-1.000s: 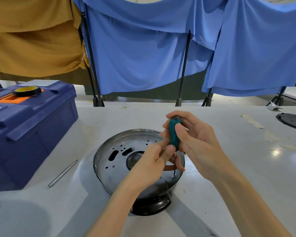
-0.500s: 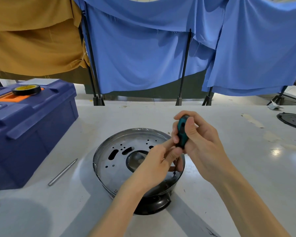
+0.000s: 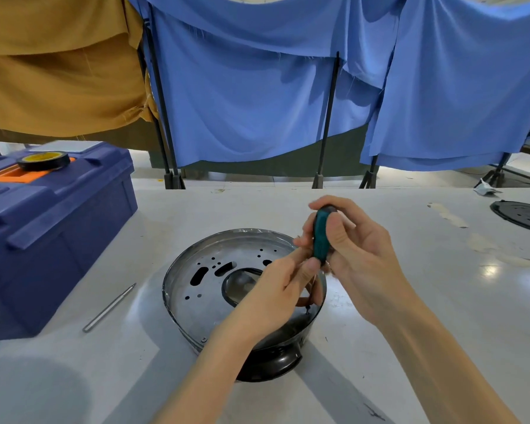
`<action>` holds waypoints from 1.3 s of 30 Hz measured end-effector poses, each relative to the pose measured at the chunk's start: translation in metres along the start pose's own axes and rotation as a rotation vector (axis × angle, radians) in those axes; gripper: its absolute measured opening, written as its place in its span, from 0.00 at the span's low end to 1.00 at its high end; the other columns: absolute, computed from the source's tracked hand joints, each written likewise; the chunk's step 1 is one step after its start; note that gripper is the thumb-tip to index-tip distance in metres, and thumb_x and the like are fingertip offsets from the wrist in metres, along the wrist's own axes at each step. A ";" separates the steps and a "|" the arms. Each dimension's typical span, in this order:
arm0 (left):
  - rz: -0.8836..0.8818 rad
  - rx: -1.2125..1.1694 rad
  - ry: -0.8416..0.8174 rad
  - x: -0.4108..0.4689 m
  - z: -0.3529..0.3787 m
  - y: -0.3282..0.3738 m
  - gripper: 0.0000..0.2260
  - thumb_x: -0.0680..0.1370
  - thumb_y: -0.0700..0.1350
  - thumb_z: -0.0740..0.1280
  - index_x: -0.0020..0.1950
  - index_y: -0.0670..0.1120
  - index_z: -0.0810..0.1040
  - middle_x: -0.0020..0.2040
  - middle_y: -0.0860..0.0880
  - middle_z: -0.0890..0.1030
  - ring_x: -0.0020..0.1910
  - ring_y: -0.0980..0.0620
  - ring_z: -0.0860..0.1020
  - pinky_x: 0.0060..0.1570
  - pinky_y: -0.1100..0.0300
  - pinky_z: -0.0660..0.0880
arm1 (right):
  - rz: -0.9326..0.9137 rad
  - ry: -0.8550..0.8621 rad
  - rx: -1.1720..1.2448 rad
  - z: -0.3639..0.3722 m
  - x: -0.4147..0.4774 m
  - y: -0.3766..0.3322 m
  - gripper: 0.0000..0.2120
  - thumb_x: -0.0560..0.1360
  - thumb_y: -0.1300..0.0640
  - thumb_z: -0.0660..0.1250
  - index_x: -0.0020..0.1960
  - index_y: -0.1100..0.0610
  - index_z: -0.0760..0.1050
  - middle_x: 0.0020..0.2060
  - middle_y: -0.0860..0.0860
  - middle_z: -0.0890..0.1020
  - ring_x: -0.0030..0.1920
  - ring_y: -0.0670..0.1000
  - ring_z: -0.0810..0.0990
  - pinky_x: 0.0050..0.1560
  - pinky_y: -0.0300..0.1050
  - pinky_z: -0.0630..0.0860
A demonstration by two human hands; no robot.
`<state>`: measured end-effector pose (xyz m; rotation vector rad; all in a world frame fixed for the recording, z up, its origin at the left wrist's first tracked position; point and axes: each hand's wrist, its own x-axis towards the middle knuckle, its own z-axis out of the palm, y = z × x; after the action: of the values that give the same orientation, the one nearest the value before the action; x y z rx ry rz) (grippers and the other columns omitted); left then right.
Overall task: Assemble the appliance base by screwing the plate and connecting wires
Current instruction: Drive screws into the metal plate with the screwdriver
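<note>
One table [image 3: 441, 301] carries one round appliance base [image 3: 270, 362] with one holed metal plate [image 3: 196, 298] in it, one blue toolbox [image 3: 52, 240], one roll of tape [image 3: 43, 160], one loose metal rod [image 3: 109, 307], one dark round disc [image 3: 523, 215] and one crumpled white scrap [image 3: 484, 189]. There are two hands, a left hand [image 3: 276, 298] and a right hand [image 3: 358, 261], and one green-handled screwdriver [image 3: 320, 237]. One tan cloth [image 3: 58, 71] hangs behind, beside blue cloths [image 3: 242, 102] that overlap too much to count.
</note>
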<state>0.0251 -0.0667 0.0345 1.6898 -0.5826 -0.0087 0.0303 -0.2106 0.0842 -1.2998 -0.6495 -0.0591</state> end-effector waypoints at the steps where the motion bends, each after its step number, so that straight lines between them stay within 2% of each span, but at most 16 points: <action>1: -0.001 -0.005 0.011 0.000 0.000 -0.001 0.10 0.81 0.54 0.57 0.60 0.56 0.72 0.35 0.52 0.79 0.40 0.53 0.79 0.49 0.54 0.81 | -0.032 0.006 -0.015 0.001 0.001 0.000 0.10 0.80 0.56 0.61 0.58 0.58 0.75 0.45 0.56 0.81 0.46 0.54 0.82 0.49 0.45 0.79; 4: 0.018 -0.035 0.021 0.000 0.002 0.000 0.09 0.82 0.49 0.61 0.62 0.53 0.71 0.34 0.50 0.79 0.38 0.52 0.79 0.51 0.48 0.81 | -0.128 0.054 -0.083 0.007 -0.003 0.006 0.06 0.79 0.60 0.64 0.56 0.58 0.73 0.44 0.56 0.79 0.41 0.54 0.79 0.46 0.45 0.78; 7: 0.036 -0.034 0.008 0.001 0.003 0.004 0.10 0.81 0.53 0.61 0.57 0.49 0.73 0.34 0.48 0.78 0.36 0.50 0.79 0.47 0.50 0.81 | -0.155 0.171 -0.154 0.011 -0.005 0.008 0.05 0.80 0.57 0.64 0.54 0.55 0.71 0.39 0.55 0.74 0.34 0.51 0.73 0.40 0.45 0.76; 10: -0.019 -0.036 0.003 0.001 0.003 0.003 0.13 0.81 0.53 0.59 0.61 0.48 0.73 0.36 0.47 0.79 0.39 0.50 0.79 0.46 0.55 0.80 | -0.018 0.143 -0.013 0.007 -0.005 0.003 0.12 0.78 0.46 0.61 0.55 0.51 0.75 0.38 0.52 0.74 0.37 0.50 0.73 0.43 0.47 0.75; 12: -0.049 -0.071 0.005 0.000 0.001 0.001 0.14 0.80 0.53 0.60 0.62 0.49 0.73 0.36 0.48 0.80 0.40 0.50 0.81 0.47 0.57 0.80 | 0.009 0.081 0.034 0.001 -0.005 0.003 0.15 0.79 0.46 0.57 0.58 0.52 0.76 0.39 0.53 0.75 0.40 0.52 0.74 0.48 0.51 0.74; 14: -0.059 -0.070 0.030 -0.001 -0.001 0.000 0.12 0.80 0.52 0.63 0.61 0.50 0.73 0.37 0.49 0.82 0.43 0.50 0.82 0.48 0.56 0.80 | -0.044 0.068 -0.039 0.001 -0.004 0.004 0.14 0.80 0.48 0.59 0.57 0.56 0.75 0.40 0.56 0.75 0.41 0.56 0.75 0.49 0.53 0.75; 16: -0.066 0.039 0.113 -0.001 -0.004 -0.001 0.06 0.78 0.45 0.70 0.53 0.49 0.77 0.38 0.50 0.82 0.44 0.50 0.82 0.47 0.56 0.81 | -0.098 0.072 -0.109 0.004 -0.004 0.006 0.10 0.80 0.50 0.60 0.55 0.56 0.73 0.40 0.58 0.75 0.37 0.56 0.75 0.43 0.49 0.77; 18: -0.110 0.270 0.188 -0.001 -0.006 -0.003 0.08 0.72 0.41 0.75 0.42 0.53 0.80 0.38 0.53 0.83 0.42 0.53 0.80 0.43 0.59 0.79 | -0.123 0.116 -0.128 0.003 -0.005 0.008 0.05 0.81 0.52 0.59 0.53 0.53 0.70 0.36 0.57 0.74 0.33 0.52 0.72 0.35 0.45 0.73; 21: -0.239 0.588 0.103 -0.001 -0.004 -0.003 0.10 0.69 0.42 0.78 0.35 0.56 0.80 0.38 0.54 0.82 0.40 0.54 0.80 0.45 0.53 0.78 | -0.119 0.177 -0.124 -0.002 -0.008 0.010 0.03 0.82 0.53 0.58 0.51 0.51 0.69 0.34 0.55 0.73 0.32 0.51 0.69 0.34 0.43 0.70; 24: -0.298 0.737 0.056 0.001 0.000 0.000 0.10 0.70 0.42 0.76 0.35 0.56 0.80 0.38 0.53 0.81 0.39 0.51 0.79 0.45 0.52 0.78 | -0.132 0.108 -0.135 0.006 -0.010 0.011 0.04 0.81 0.53 0.59 0.53 0.52 0.71 0.35 0.55 0.74 0.33 0.52 0.70 0.35 0.41 0.70; 26: -0.284 0.799 0.064 0.001 0.000 0.000 0.10 0.71 0.40 0.74 0.36 0.54 0.80 0.36 0.55 0.80 0.38 0.57 0.77 0.43 0.55 0.78 | -0.127 0.129 -0.108 0.010 -0.007 0.004 0.05 0.81 0.52 0.60 0.53 0.52 0.72 0.35 0.55 0.75 0.33 0.53 0.71 0.34 0.42 0.69; 28: -0.279 0.778 0.066 0.000 -0.001 0.000 0.11 0.71 0.39 0.74 0.35 0.55 0.81 0.33 0.59 0.78 0.35 0.63 0.75 0.40 0.60 0.76 | -0.126 0.264 -0.027 0.002 -0.001 -0.010 0.05 0.80 0.51 0.61 0.50 0.52 0.73 0.33 0.53 0.76 0.31 0.54 0.71 0.31 0.46 0.66; 30: -0.284 0.756 0.052 0.000 -0.002 0.000 0.09 0.71 0.41 0.75 0.36 0.54 0.82 0.33 0.60 0.78 0.36 0.63 0.75 0.40 0.62 0.74 | -0.133 0.429 -0.007 -0.015 0.006 -0.026 0.06 0.78 0.51 0.66 0.47 0.53 0.74 0.29 0.51 0.75 0.27 0.52 0.69 0.27 0.43 0.67; 33: -0.293 0.780 0.024 0.005 -0.001 0.002 0.11 0.71 0.41 0.75 0.32 0.53 0.79 0.34 0.58 0.77 0.40 0.56 0.75 0.43 0.56 0.76 | 0.091 0.575 -0.281 -0.033 0.011 -0.025 0.10 0.72 0.51 0.75 0.41 0.56 0.77 0.23 0.48 0.71 0.22 0.47 0.65 0.22 0.37 0.64; 36: -0.306 0.807 -0.002 0.007 0.000 0.001 0.15 0.71 0.42 0.74 0.28 0.53 0.72 0.33 0.58 0.75 0.40 0.54 0.72 0.39 0.57 0.70 | 0.461 0.349 -0.514 -0.031 0.004 0.004 0.11 0.72 0.53 0.76 0.42 0.61 0.79 0.22 0.50 0.72 0.18 0.44 0.63 0.18 0.34 0.58; 39: -0.321 0.821 0.004 0.010 0.000 0.001 0.16 0.70 0.39 0.71 0.26 0.52 0.71 0.32 0.56 0.73 0.34 0.57 0.69 0.32 0.59 0.66 | 0.591 0.118 -0.693 -0.020 -0.006 0.030 0.02 0.74 0.60 0.70 0.45 0.55 0.78 0.24 0.54 0.76 0.16 0.45 0.65 0.19 0.33 0.58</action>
<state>0.0331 -0.0705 0.0389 2.5682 -0.3106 0.0047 0.0457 -0.2220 0.0529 -2.0974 -0.1091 0.1352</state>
